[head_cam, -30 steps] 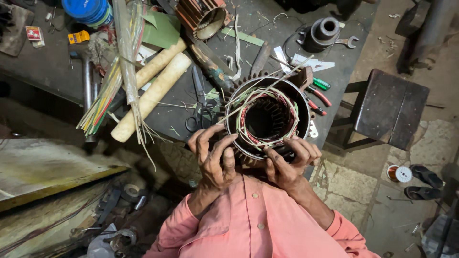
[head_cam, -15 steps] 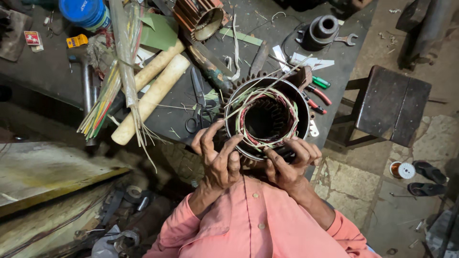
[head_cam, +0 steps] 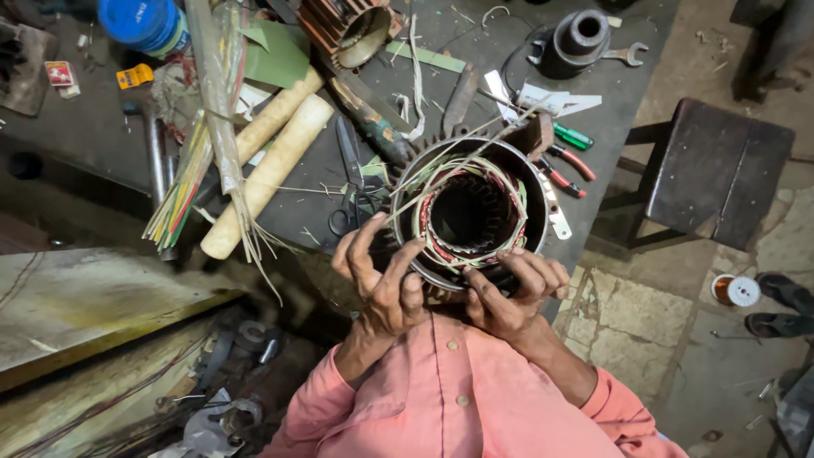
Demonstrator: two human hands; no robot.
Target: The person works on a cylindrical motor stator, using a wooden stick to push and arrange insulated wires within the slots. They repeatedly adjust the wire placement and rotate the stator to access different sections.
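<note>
Left hand (head_cam: 381,284) grips motor stator (head_cam: 466,212) rim at 8 o'clock; right hand (head_cam: 513,293) clasps 5 o'clock; scissors (head_cam: 349,182) at 9.

Motor stator (head_cam: 471,212): dark grey, almost black housing; inside, a ring of copper-red windings with pale cream-green slot strips and thin yellowish leads. Person's shirt (head_cam: 458,390): salmon pink, plain, with small pale buttons. Workbench (head_cam: 102,127): dull black-grey, littered with pale scraps. Two paper rolls (head_cam: 271,170): cream to tan. Sleeving bundle (head_cam: 182,191): striped mix of red, yellow, green, white. Insulation sheet (head_cam: 275,55): flat green. Tub (head_cam: 144,21): bright blue. Second stator (head_cam: 348,25): rusty copper-brown fins. Scissors (head_cam: 348,182): black. Screwdriver handle (head_cam: 572,136): green. Pliers (head_cam: 564,170): red grips. Stool (head_cam: 721,170): dark brown, worn. Wire spool (head_cam: 736,290): copper with white flange. Floor (head_cam: 644,314): mottled beige-grey stone.
</note>
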